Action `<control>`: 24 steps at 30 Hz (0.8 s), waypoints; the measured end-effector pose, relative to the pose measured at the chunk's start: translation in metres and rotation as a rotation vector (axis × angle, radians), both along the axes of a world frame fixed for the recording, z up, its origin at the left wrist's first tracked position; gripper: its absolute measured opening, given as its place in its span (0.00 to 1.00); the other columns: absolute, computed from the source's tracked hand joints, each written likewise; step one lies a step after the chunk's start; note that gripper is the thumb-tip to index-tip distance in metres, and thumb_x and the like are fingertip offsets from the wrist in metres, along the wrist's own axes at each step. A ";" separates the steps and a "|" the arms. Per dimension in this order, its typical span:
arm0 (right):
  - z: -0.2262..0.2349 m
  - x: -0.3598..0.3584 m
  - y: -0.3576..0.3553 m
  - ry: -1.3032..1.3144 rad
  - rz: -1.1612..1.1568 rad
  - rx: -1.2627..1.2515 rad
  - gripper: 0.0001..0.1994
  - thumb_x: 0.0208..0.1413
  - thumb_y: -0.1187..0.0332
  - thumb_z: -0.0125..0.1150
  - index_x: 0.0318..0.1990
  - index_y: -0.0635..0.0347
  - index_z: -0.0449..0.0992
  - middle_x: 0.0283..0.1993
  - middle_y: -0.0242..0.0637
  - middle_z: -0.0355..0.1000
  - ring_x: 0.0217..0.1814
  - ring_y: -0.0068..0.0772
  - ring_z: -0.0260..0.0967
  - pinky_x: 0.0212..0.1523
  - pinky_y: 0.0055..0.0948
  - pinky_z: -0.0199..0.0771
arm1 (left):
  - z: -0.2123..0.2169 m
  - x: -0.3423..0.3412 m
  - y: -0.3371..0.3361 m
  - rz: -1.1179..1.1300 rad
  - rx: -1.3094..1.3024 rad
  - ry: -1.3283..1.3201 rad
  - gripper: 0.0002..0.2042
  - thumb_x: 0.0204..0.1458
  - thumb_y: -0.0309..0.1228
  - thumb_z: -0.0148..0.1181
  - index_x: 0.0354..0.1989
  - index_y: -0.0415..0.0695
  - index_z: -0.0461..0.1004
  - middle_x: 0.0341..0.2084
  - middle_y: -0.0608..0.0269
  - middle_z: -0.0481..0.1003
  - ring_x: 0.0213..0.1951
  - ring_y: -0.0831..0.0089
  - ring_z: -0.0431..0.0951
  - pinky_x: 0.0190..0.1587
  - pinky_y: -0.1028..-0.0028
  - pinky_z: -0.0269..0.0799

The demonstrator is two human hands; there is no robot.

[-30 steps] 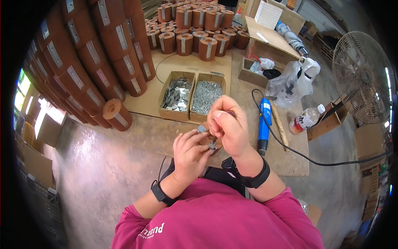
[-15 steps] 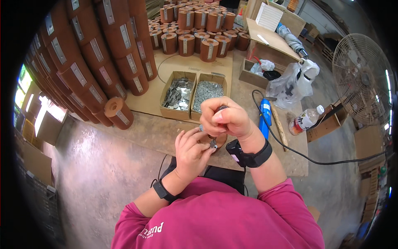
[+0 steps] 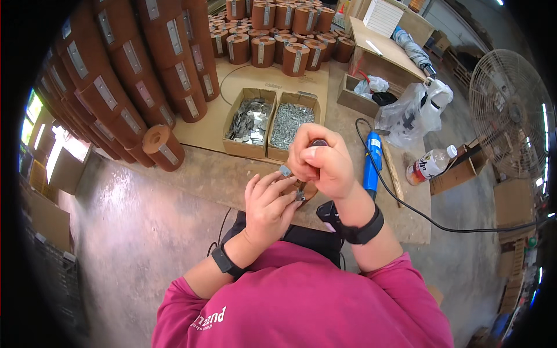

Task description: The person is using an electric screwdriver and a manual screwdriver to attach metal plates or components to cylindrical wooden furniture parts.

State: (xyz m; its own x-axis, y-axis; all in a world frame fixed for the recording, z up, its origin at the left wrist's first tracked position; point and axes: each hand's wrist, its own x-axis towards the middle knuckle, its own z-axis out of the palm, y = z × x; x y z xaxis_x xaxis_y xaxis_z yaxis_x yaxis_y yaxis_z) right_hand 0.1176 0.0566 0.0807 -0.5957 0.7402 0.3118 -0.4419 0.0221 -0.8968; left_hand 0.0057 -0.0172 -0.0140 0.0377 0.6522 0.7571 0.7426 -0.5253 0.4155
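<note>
My right hand is closed in a fist round a tool with a dark rounded handle. Its thin shaft points down beside my left fingertips; the kind of tool is hidden by the fist. Below the fist lies a brown cylinder, mostly covered by my hands. My left hand rests against it with bent fingers, thumb and forefinger closed on a small shiny metal piece. A grey metal plate shows just beyond the left fingertips.
Beyond my hands stand a carton of flat metal plates and a carton of screws. Brown cylinders are stacked high at left. A blue corded power tool, a wooden stick, a bottle and a fan are at right.
My right fist has shifted slightly right and its wrist has turned a little. The tool's shaft and the grey plate show more plainly. My left hand stays nearly in place.
</note>
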 end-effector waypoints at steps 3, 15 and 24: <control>0.006 0.003 0.010 -0.045 0.288 -0.045 0.10 0.39 0.67 0.48 0.17 0.62 0.58 0.10 0.29 0.51 0.11 0.18 0.44 0.14 0.19 0.42 | -0.003 0.001 0.000 0.002 0.007 -0.022 0.09 0.30 0.26 0.63 0.23 0.46 0.70 0.36 0.67 0.73 0.44 0.64 0.69 0.49 0.59 0.54; 0.007 0.003 0.013 -0.022 0.386 -0.025 0.11 0.39 0.65 0.49 0.16 0.62 0.57 0.10 0.28 0.50 0.11 0.17 0.43 0.14 0.19 0.42 | 0.000 -0.001 0.004 -0.026 -0.063 -0.071 0.12 0.29 0.29 0.66 0.22 0.47 0.67 0.38 0.66 0.71 0.47 0.63 0.67 0.49 0.58 0.53; 0.006 0.001 0.021 0.027 0.423 -0.119 0.09 0.40 0.67 0.47 0.18 0.62 0.57 0.11 0.28 0.50 0.11 0.15 0.43 0.13 0.18 0.42 | 0.024 -0.018 0.016 -0.258 -0.223 0.067 0.18 0.27 0.33 0.67 0.30 0.43 0.72 0.36 0.57 0.69 0.45 0.58 0.66 0.47 0.62 0.58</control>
